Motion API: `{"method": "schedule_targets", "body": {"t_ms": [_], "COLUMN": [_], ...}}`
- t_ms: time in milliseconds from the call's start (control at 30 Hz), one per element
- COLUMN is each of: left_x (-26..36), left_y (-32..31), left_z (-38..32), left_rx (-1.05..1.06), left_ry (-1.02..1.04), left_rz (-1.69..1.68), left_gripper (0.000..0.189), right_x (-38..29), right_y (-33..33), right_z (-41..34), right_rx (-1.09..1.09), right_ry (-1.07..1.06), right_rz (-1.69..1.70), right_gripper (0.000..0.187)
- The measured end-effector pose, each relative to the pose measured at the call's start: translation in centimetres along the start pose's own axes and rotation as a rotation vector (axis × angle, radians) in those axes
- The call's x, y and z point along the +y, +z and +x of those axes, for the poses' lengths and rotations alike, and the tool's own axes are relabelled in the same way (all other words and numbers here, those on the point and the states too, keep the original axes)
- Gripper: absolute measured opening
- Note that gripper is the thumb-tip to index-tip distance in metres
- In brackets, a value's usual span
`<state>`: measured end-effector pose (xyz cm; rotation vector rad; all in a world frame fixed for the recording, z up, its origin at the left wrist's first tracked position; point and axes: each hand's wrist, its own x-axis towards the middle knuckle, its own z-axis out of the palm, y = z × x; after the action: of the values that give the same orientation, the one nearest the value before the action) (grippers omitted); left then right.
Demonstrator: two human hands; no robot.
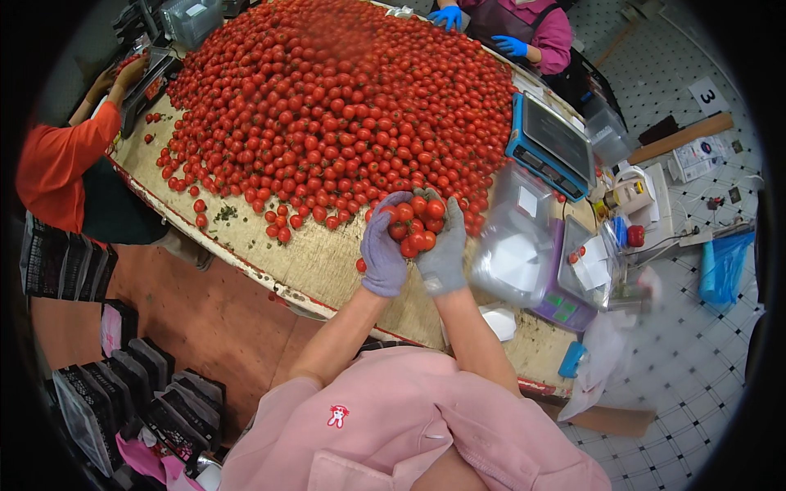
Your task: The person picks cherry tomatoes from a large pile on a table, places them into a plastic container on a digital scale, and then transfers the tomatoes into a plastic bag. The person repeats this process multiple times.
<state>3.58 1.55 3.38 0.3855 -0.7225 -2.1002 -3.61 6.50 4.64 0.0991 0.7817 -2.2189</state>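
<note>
Cupped together over the table's near side, my two hands hold several red cherry tomatoes (416,224). My left hand (384,251) wears a purple-grey knit glove and supports the tomatoes from the left. On the right, my right hand (447,251), in a grey glove, closes around the same handful. Just beyond my fingertips rises a large heap of cherry tomatoes (331,116), spread over the wooden table (295,264). One loose tomato (361,265) lies beside my left hand. Clear plastic containers (513,245) stand stacked to the right of my right hand.
A blue scale (549,144) and a purple scale (565,294) stand along the right side. Across the table is a person in blue gloves (513,46); another in an orange sleeve (67,159) works at the left. Black crates (92,405) stand on the floor at lower left.
</note>
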Motion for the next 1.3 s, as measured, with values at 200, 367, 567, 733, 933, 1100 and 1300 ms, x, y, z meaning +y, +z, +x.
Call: {"method": "schedule_targets", "body": {"t_ms": [200,367,567,733,933,1100,1300], "left_x": [0.2,0.3,-1.0,-1.3,0.4,0.9,0.1], "left_y": [0.7,1.5,0.8,-0.7,-0.1,1.4,1.2], "left_z": [-1.6,-2.8,-2.0,-2.1,-2.3,-2.8,-2.2], "left_rx": [-0.073,0.055,0.056,0.146,0.122,0.09,-0.01], "left_ry": [0.24,0.085,0.066,-0.346,-0.365,-0.304,-0.295], "left_rz": [0.181,0.06,0.037,-0.407,-0.285,-0.201,-0.267], "left_gripper": [0.05,0.048,0.044,0.038,0.048,0.049,0.04], "right_x": [0.1,0.2,-0.2,0.1,1.1,0.9,-0.3], "right_y": [-0.5,-0.6,0.1,0.3,0.0,-0.2,-2.0], "right_z": [-0.3,-1.1,-3.2,-3.8,-3.7,-3.3,-4.0], "right_rx": [-0.01,-0.008,-0.078,-0.194,-0.003,0.105,-0.032], "right_ry": [0.105,0.094,-0.032,-0.686,-0.571,-0.106,-0.025], "right_rz": [0.185,0.203,-0.23,-1.024,-0.776,0.015,0.275], "right_gripper": [0.044,0.039,0.036,0.019,0.02,0.03,0.027]}}
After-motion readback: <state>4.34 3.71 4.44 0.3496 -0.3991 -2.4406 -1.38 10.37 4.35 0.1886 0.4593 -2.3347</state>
